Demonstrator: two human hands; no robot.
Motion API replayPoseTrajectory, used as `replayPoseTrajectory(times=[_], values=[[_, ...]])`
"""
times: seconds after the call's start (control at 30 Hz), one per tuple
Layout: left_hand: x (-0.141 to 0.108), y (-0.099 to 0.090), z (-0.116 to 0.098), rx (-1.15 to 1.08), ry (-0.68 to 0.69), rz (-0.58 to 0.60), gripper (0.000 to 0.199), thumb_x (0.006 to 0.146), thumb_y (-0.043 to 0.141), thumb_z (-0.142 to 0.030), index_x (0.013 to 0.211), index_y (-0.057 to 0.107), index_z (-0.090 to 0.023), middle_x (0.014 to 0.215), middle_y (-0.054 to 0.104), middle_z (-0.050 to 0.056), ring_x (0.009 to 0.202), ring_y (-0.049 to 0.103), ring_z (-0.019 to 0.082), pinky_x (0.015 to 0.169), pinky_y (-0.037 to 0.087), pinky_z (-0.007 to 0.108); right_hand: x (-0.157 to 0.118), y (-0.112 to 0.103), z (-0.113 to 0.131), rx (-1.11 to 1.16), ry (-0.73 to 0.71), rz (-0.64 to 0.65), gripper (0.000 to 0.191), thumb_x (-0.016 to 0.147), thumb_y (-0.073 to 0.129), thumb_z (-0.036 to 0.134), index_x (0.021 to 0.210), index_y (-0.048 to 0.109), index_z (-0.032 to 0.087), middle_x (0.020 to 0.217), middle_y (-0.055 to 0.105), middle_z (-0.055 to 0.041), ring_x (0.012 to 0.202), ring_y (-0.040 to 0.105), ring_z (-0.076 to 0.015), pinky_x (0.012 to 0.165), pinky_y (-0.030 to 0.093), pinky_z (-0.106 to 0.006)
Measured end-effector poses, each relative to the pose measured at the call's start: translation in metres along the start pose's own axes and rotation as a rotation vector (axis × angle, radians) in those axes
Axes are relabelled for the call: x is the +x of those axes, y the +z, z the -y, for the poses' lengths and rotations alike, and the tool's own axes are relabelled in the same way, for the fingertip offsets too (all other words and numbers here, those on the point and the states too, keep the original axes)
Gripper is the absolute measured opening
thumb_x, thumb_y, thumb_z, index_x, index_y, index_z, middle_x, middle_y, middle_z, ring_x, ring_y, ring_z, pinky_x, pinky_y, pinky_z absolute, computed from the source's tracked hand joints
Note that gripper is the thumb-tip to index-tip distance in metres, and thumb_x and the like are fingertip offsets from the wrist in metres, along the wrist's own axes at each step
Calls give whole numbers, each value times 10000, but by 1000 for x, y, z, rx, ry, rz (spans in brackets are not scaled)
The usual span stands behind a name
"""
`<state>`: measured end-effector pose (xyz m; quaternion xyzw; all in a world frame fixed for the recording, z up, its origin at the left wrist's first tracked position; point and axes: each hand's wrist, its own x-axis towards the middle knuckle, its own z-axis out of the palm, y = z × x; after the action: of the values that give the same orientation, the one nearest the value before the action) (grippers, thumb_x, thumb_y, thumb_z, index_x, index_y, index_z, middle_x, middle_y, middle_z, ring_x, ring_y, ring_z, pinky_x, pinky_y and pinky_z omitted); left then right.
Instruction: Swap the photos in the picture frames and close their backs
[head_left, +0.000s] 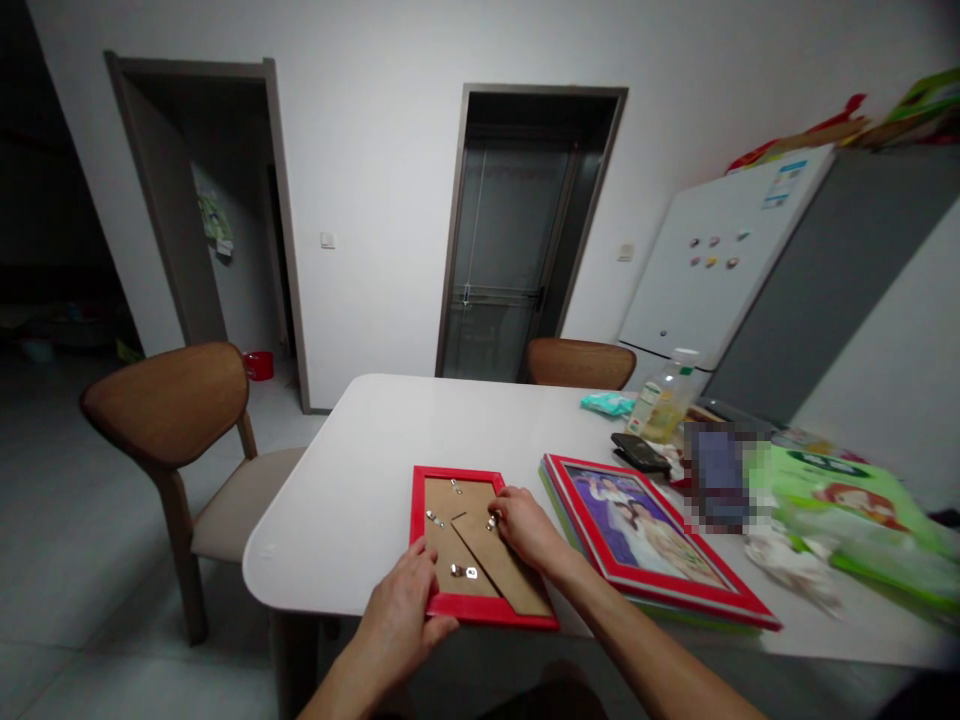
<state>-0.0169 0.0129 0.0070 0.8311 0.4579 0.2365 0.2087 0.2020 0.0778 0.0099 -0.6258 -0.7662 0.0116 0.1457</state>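
Note:
A red picture frame (pixel 450 607) lies face down on the white table, its brown backing board (pixel 444 545) and a folded easel leg (pixel 499 565) showing. Small metal clips (pixel 465 572) sit around the edges of the board. My left hand (pixel 401 595) grips the frame's lower left corner, thumb along the near edge. At the right side of the backing, the fingers of my right hand (pixel 525 525) are closed on another metal clip (pixel 492 520), which they partly cover. Right of it, a larger red picture frame (pixel 652 540) with a photo of people lies face up on a stack.
Behind the larger frame are a black wallet-like item (pixel 640 453), a clear bottle (pixel 664 400) and a teal packet (pixel 607 403). A green plastic package (pixel 847 500) and crumpled tissue (pixel 795 570) occupy the table's right side. Wooden chairs (pixel 172 405) stand left and behind.

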Motion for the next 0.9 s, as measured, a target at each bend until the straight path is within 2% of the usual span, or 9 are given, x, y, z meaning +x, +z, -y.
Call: replayPoseTrajectory(times=[0.17,0.23,0.33,0.5,0.63,0.73,0.8,0.9], values=[[1,-3,-3,11,-18,33,414,588,667,-187,970,513,-139,1205,464,141,1181,326,239,965,309,364,16,7,15,-2,40,5,236,697,399,116,723,633,125,796,573,-90,779,472,-156,700,315,-219],[2,-3,-4,24,-20,47,386,590,666,-185,946,520,-144,1203,467,136,1185,320,240,969,303,367,26,14,23,8,60,1,256,723,386,127,791,633,138,830,570,-82,802,468,-153,719,308,-221],[2,-3,-3,29,-17,44,448,595,662,-181,1007,493,-135,1203,464,143,1185,320,238,968,304,366,40,24,33,15,130,-18,283,753,372,169,900,614,163,919,546,-87,869,445,-176,731,301,-254],[4,0,1,13,8,33,458,594,662,-202,1017,491,-156,1188,482,122,1182,324,243,960,310,390,48,32,39,36,189,-33,316,763,374,219,993,582,278,983,523,-56,908,426,-198,717,294,-291],[3,3,5,0,0,13,477,591,658,-196,1032,485,-143,1207,462,136,1178,330,246,958,310,385,39,22,42,44,173,-43,336,751,392,221,1045,551,261,992,537,-61,910,437,-193,724,300,-289],[2,7,9,-29,20,-10,385,598,643,-195,961,522,-157,1186,487,117,1184,321,238,960,308,378,20,13,39,65,126,-87,389,747,418,285,1126,483,225,1034,535,-73,938,441,-188,766,301,-280],[1,10,12,-48,28,-23,345,595,640,-192,923,537,-169,1178,496,106,1185,320,237,958,309,382,3,9,36,97,78,-95,384,731,441,356,1077,523,210,1007,554,-76,920,461,-186,768,310,-270],[0,12,13,-75,25,-54,403,589,641,-181,974,527,-161,1194,480,118,1182,326,234,963,304,386,-17,8,33,130,36,-38,360,675,494,387,970,588,203,911,584,-70,827,502,-183,711,342,-260]])
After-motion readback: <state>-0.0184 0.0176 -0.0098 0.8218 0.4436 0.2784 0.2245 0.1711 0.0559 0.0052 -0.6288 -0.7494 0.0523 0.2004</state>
